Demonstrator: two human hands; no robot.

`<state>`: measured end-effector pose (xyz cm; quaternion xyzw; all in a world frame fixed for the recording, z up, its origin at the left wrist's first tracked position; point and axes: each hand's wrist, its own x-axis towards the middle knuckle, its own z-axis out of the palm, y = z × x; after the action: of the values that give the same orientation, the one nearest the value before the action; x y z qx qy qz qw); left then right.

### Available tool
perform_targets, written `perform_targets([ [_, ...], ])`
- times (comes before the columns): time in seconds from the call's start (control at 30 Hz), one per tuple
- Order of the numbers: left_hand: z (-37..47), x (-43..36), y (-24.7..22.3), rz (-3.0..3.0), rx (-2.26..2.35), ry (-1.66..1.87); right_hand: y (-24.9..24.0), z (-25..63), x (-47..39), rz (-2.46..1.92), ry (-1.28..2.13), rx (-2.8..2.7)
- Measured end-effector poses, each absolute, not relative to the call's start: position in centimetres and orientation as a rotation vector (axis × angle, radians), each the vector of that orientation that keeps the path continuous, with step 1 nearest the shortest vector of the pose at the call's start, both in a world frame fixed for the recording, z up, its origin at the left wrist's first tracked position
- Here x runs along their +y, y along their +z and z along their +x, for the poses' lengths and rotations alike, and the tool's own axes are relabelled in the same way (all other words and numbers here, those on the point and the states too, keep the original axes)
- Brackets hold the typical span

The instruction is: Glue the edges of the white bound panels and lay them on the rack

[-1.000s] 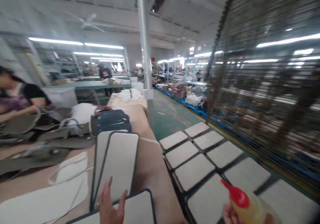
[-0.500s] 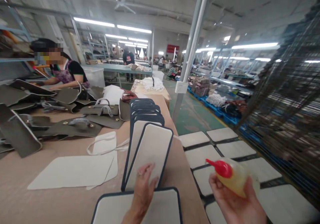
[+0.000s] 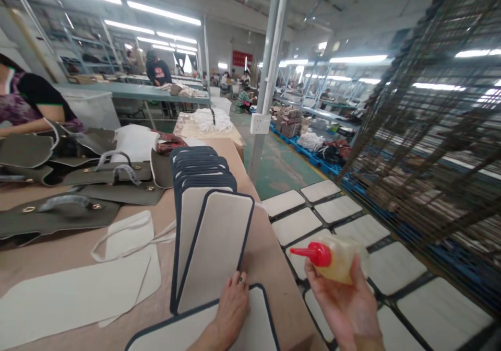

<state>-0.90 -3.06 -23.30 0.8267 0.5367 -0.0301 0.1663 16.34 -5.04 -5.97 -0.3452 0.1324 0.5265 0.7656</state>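
Note:
In my right hand is a translucent squeeze bottle with pale yellow contents. Its red nozzle points left. My left hand has its fingers bent around the lower right edge of a cream panel with a dark navy border; the thumb is hidden. That panel leans on a fanned row of similar panels standing on the table. Another bordered panel lies flat under my left wrist, nearest to me.
Plain cream sheets and a white strap lie on the brown tabletop. Grey-green bag parts cover its far left, near a co-worker. Several bordered panels lie below on the right. A metal pole stands beyond.
My left hand has moved from the leaning panel's face to its lower right edge, fingers now bent. The view has turned right. The bottle remains in my right hand.

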Motion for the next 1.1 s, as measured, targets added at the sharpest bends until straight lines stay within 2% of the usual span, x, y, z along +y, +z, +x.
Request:
perform_targets([
  [0.2, -3.2, -3.7, -25.3, 2.383, 1.394, 0.213, -6.3, 17.6, -5.4, -0.739, 1.121, 0.239],
  [0.3, -4.4, -4.8, -24.6, 2.39, 1.269, 0.378, -6.3, 18.6, -6.0, -0.795, 1.076, 0.174],
  [0.53, -3.3, -1.8, -15.3, 2.186, 1.078, 0.3, -4.3, 21.4, -8.0, -0.996, 0.927, -0.105],
  [0.7, -4.0, 2.5, -11.1, 2.081, 0.891, 0.286, -3.1, 23.2, -9.3, -0.977, 0.872, -0.213],
  [1.1, 0.6, -0.3, 1.0, 2.279, 0.199, 0.148, -2.4, 27.0, -12.4, -0.94, 0.896, -0.425],
])
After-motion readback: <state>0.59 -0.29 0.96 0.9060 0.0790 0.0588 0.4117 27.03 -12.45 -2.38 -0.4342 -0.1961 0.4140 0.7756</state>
